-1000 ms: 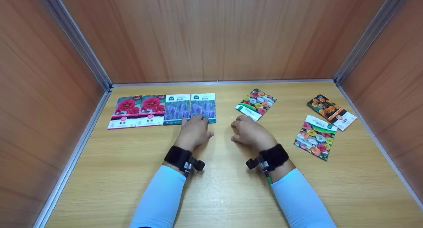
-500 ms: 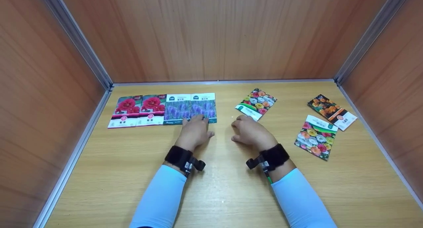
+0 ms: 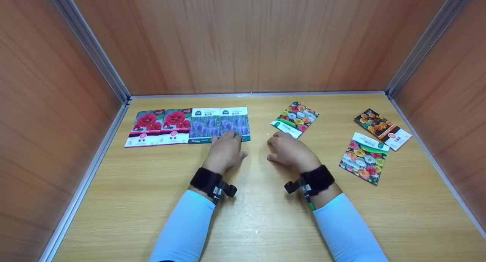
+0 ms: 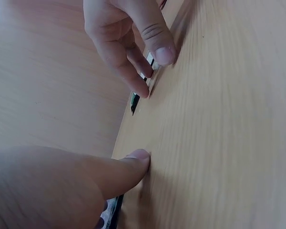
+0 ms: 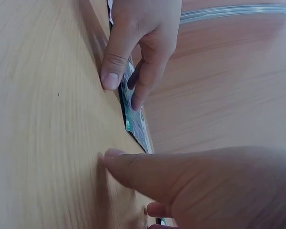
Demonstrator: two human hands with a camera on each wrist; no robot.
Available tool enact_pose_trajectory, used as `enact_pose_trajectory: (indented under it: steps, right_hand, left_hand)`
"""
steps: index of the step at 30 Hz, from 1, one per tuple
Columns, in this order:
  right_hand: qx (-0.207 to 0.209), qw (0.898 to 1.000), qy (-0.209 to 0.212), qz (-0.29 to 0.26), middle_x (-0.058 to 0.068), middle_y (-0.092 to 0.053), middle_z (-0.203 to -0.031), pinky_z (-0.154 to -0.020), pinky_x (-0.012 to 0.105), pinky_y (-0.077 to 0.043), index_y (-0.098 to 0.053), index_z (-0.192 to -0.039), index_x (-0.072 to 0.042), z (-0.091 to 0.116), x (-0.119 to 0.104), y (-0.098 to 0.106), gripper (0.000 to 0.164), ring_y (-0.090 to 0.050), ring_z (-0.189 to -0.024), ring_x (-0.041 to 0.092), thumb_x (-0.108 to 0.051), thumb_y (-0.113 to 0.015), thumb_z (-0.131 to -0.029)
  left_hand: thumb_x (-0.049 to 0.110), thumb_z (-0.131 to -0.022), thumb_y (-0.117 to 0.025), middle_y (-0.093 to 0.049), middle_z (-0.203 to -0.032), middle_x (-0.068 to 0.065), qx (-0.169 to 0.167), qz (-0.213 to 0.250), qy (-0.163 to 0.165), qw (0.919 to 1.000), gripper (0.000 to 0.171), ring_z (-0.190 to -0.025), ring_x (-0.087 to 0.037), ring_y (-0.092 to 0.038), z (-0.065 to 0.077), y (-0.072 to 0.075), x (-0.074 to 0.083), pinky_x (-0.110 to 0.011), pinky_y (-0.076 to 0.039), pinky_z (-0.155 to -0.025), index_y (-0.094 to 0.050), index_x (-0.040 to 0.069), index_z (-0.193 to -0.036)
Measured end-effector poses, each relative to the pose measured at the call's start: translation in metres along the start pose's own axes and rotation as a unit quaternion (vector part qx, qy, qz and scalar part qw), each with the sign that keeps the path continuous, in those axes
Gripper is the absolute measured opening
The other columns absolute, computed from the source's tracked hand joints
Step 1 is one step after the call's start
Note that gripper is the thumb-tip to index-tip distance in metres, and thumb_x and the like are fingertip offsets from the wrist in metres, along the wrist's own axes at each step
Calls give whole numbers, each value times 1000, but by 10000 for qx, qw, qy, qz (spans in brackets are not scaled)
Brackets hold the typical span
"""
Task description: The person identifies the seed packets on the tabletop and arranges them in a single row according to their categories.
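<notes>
In the head view, flower-picture packets, which look like seed packets, lie flat on the table. My left hand rests its fingertips on the lower edges of two purple-flower packets. Its thumb points out to the right and touches the wood, as the right wrist view shows from the side. Two red-flower packets continue that row leftward, edge to edge. My right hand sits with loosely bent fingers on the table, just below a tilted mixed-flower packet, holding nothing visible.
Farther right lie a second mixed-flower packet and an orange-flower packet, their corners meeting. Wood-grain panels stand at the back and both sides, joined by grey metal strips. A camera band circles each wrist.
</notes>
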State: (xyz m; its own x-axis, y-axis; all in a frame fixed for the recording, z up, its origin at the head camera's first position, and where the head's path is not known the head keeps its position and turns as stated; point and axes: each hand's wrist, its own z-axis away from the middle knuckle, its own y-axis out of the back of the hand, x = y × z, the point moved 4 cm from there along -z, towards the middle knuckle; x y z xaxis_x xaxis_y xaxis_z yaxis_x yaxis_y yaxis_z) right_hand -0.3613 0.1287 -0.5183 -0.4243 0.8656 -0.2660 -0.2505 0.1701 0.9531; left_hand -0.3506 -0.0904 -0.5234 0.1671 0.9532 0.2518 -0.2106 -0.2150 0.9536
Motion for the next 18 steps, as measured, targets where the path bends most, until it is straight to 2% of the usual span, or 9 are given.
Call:
enact_pose_trajectory:
  steps: [3, 6, 8, 10, 13, 18]
  right_hand:
    - [349, 9988, -267, -214, 20, -63, -156, -125, 55, -54, -68, -154, -3, 0, 7, 7, 55, -63, -143, 38, -35, -76, -109]
    - [782, 9936, -684, -437, 23, -56, -166, -131, 62, -47, -65, -157, -3, 2, 19, 14, 57, -55, -155, 44, -33, -75, -110]
    - [864, 9901, -1002, -477, 26, -47, -173, -133, 68, -41, -60, -162, -3, 4, 28, 15, 62, -46, -162, 48, -35, -74, -110]
    - [755, 9878, -1266, -495, 29, -38, -179, -134, 73, -36, -54, -167, -3, 6, 36, 13, 69, -37, -167, 51, -40, -72, -112]
    - [441, 9861, -1502, -551, 30, -32, -181, -132, 77, -35, -47, -172, -5, 7, 45, 7, 77, -31, -169, 51, -48, -68, -113]
    - [160, 9887, -1363, -602, 30, -28, -184, -133, 78, -33, -48, -173, -8, 5, 47, 0, 77, -27, -172, 52, -51, -68, -113]
  left_hand:
    - [47, -109, -76, -38, -185, -15, 33, 6, -70, 10000, 76, -174, -40, -30, 0, 1, 1, -70, -18, -142, -50, 12, -172]
    - [46, -109, -77, -38, -185, -14, 41, -12, -115, 9999, 76, -174, -40, -30, 0, 1, 2, -70, -17, -142, -51, 11, -171]
    - [46, -109, -77, -38, -185, -14, 28, -7, -122, 9999, 76, -175, -41, -29, 1, 1, 2, -70, -17, -142, -52, 11, -171]
    - [47, -109, -76, -37, -185, -15, 14, -10, -122, 9999, 75, -175, -41, -29, 2, 0, 1, -71, -16, -142, -52, 10, -171]
    - [47, -110, -76, -37, -185, -16, 9, -1, -123, 9999, 74, -175, -42, -29, 2, 0, 0, -71, -17, -142, -53, 9, -170]
    - [47, -110, -75, -37, -185, -15, 5, -21, -104, 9999, 74, -175, -42, -29, 3, -1, 0, -72, -17, -141, -53, 10, -170]
